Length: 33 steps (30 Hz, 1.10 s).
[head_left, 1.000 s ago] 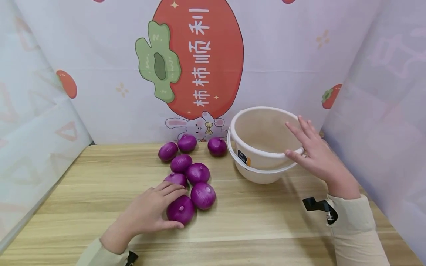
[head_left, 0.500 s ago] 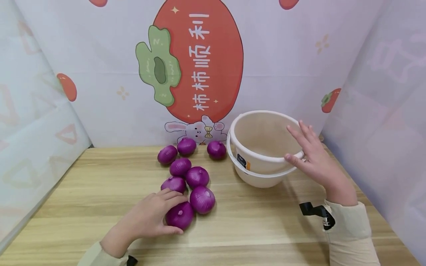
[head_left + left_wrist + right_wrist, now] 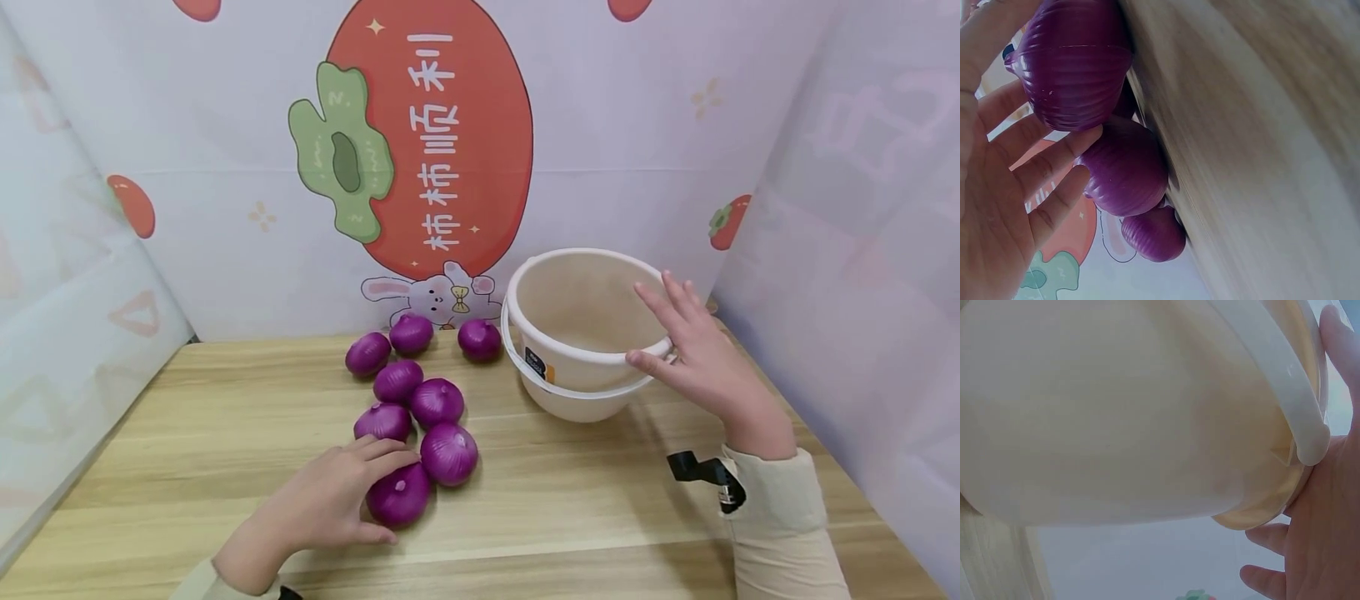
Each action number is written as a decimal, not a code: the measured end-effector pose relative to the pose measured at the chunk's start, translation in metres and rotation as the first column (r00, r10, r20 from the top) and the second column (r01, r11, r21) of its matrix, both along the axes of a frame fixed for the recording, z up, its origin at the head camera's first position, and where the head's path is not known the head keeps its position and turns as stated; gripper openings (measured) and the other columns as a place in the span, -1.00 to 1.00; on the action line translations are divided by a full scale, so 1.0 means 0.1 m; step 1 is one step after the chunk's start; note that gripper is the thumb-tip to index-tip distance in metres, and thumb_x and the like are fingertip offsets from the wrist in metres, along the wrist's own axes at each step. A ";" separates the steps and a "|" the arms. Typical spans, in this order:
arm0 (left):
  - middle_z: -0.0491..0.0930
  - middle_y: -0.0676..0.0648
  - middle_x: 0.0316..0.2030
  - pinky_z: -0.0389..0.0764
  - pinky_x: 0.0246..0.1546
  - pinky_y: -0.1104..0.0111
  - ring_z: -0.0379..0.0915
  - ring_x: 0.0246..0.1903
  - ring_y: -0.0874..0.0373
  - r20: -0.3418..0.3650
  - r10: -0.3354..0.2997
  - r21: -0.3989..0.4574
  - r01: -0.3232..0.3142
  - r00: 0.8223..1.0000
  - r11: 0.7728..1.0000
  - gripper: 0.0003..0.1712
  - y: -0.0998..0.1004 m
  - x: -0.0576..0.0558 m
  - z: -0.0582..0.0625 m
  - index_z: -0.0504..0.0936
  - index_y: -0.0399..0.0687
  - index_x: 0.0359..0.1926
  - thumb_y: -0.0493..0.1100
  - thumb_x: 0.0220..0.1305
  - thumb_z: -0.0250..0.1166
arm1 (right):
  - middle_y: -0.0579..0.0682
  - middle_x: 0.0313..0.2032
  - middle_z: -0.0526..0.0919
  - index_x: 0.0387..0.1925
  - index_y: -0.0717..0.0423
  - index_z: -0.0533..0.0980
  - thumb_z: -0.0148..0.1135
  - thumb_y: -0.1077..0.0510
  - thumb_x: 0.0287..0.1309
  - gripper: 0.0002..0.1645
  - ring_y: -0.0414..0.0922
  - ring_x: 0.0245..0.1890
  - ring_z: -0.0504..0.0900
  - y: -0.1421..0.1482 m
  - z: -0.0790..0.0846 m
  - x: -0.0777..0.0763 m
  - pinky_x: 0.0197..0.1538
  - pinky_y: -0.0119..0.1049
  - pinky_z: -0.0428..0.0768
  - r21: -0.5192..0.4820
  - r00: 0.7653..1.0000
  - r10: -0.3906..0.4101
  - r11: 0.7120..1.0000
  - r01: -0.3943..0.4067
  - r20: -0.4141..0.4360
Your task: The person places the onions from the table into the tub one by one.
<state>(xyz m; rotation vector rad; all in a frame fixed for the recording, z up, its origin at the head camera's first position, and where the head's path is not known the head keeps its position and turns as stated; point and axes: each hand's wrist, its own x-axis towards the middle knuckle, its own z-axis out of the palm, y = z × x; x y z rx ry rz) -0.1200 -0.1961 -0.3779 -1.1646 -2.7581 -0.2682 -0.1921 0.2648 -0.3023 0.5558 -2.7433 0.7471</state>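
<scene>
Beside the nearest purple onion is my left hand, its fairly straight fingers behind and over the onion's left side and its thumb in front. In the left wrist view that onion lies between thumb and fingers, and the fingertips reach a second onion. My right hand rests against the right rim of a cream bucket, fingers spread and straight. Up close in the right wrist view, the palm is at the rim by the pivot of the white handle.
Several more onions cluster beyond the left hand, and a single onion sits left of the bucket at the back. The wooden table ends at a printed backdrop, with cloth sides left and right.
The view has shifted slightly. My left thumb has drawn back a little, and the nearest onion has come slightly towards me. The right hand stays at the bucket rim.
</scene>
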 end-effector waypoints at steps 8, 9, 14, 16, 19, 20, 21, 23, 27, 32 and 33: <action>0.56 0.08 0.16 0.64 0.05 0.09 0.49 0.16 0.13 0.044 0.012 -0.015 -0.011 0.999 1.000 -0.09 0.01 0.02 0.01 0.53 0.09 0.27 0.17 -0.17 0.60 | 0.18 0.59 -0.24 0.57 -0.19 -0.03 0.31 -0.20 0.17 0.07 0.30 0.56 -0.36 -0.02 0.02 0.00 0.31 0.59 -0.08 0.027 1.000 -0.006 1.000 0.005 0.012; 0.56 0.08 0.15 0.63 0.05 0.10 0.49 0.16 0.13 0.044 0.011 -0.014 -0.011 0.999 1.000 -0.10 0.01 0.02 0.01 0.53 0.09 0.26 0.16 -0.17 0.60 | 0.18 0.59 -0.24 0.57 -0.19 -0.03 0.31 -0.20 0.17 0.07 0.30 0.56 -0.36 -0.02 0.01 0.00 0.30 0.60 -0.08 0.027 1.000 -0.006 1.000 0.006 0.010; 0.56 0.08 0.14 0.63 0.06 0.11 0.49 0.15 0.14 0.044 0.007 -0.013 -0.007 0.999 1.000 -0.11 0.02 0.02 0.02 0.54 0.07 0.25 0.15 -0.16 0.60 | 0.21 0.58 -0.24 0.57 -0.17 -0.03 0.31 -0.19 0.17 0.07 0.31 0.56 -0.36 -0.01 0.00 -0.01 0.31 0.60 -0.08 0.026 1.000 -0.001 1.000 0.001 0.009; 0.56 0.09 0.14 0.63 0.07 0.11 0.49 0.14 0.14 0.046 0.008 -0.014 -0.007 0.999 1.000 -0.12 0.02 0.02 0.02 0.54 0.07 0.25 0.15 -0.16 0.60 | 0.22 0.58 -0.23 0.57 -0.16 -0.02 0.31 -0.19 0.17 0.07 0.31 0.56 -0.36 -0.01 -0.01 -0.01 0.31 0.60 -0.08 0.022 1.000 0.001 1.000 -0.001 0.007; 0.56 0.09 0.13 0.63 0.07 0.12 0.50 0.14 0.14 0.042 0.009 -0.015 -0.008 0.999 1.000 -0.12 0.02 0.02 0.02 0.54 0.06 0.25 0.15 -0.16 0.59 | 0.23 0.58 -0.22 0.57 -0.15 -0.01 0.32 -0.20 0.17 0.07 0.33 0.55 -0.35 -0.01 -0.01 -0.01 0.29 0.61 -0.08 0.014 1.000 0.007 1.000 -0.007 0.001; 0.57 0.09 0.13 0.63 0.07 0.13 0.50 0.14 0.15 0.040 0.009 -0.014 -0.008 0.999 1.000 -0.12 0.02 0.02 0.02 0.54 0.05 0.24 0.15 -0.17 0.59 | 0.23 0.58 -0.22 0.57 -0.15 -0.01 0.32 -0.20 0.17 0.07 0.33 0.55 -0.35 -0.01 -0.01 -0.01 0.29 0.61 -0.08 0.012 1.000 0.008 1.000 -0.008 -0.001; 0.57 0.09 0.13 0.63 0.08 0.13 0.50 0.14 0.15 0.036 0.008 -0.015 -0.007 0.999 1.000 -0.11 0.02 0.02 0.01 0.54 0.05 0.24 0.16 -0.17 0.59 | 0.23 0.58 -0.22 0.57 -0.15 -0.01 0.32 -0.21 0.16 0.07 0.33 0.55 -0.35 -0.01 -0.01 -0.01 0.29 0.61 -0.08 0.009 1.000 0.009 1.000 -0.009 -0.002; 0.57 0.08 0.12 0.63 0.08 0.13 0.50 0.13 0.15 0.029 0.005 -0.014 -0.005 1.000 1.000 -0.11 0.02 0.02 0.01 0.54 0.04 0.24 0.16 -0.17 0.59 | 0.23 0.58 -0.21 0.57 -0.15 -0.01 0.32 -0.21 0.16 0.08 0.33 0.55 -0.36 -0.01 -0.02 -0.01 0.29 0.61 -0.08 0.006 1.000 0.010 1.000 -0.010 -0.004; 0.57 0.06 0.12 0.63 0.08 0.13 0.52 0.12 0.14 0.018 0.002 -0.006 -0.002 1.000 1.000 -0.11 0.01 0.01 0.01 0.54 0.02 0.24 0.16 -0.17 0.59 | 0.22 0.58 -0.22 0.57 -0.15 0.00 0.32 -0.20 0.16 0.07 0.33 0.55 -0.36 -0.01 -0.01 -0.01 0.29 0.61 -0.09 0.001 1.000 0.007 1.000 -0.007 0.002; 0.58 0.06 0.10 0.63 0.07 0.13 0.52 0.10 0.14 0.011 0.004 0.005 -0.005 1.000 1.000 -0.12 -0.01 0.02 0.00 0.56 0.00 0.22 0.16 -0.17 0.59 | 0.21 0.58 -0.21 0.56 -0.17 0.01 0.33 -0.19 0.16 0.06 0.32 0.55 -0.36 -0.01 0.00 0.00 0.30 0.60 -0.09 0.000 1.000 0.002 1.000 -0.002 0.004; 0.58 0.06 0.10 0.63 0.06 0.13 0.52 0.10 0.14 0.008 0.004 0.007 -0.004 1.000 1.000 -0.12 -0.01 0.02 0.00 0.56 0.00 0.21 0.16 -0.18 0.59 | 0.23 0.58 -0.21 0.56 -0.16 0.01 0.32 -0.20 0.16 0.06 0.33 0.55 -0.36 -0.02 0.00 0.00 0.30 0.60 -0.08 0.002 1.000 0.004 1.000 -0.004 0.000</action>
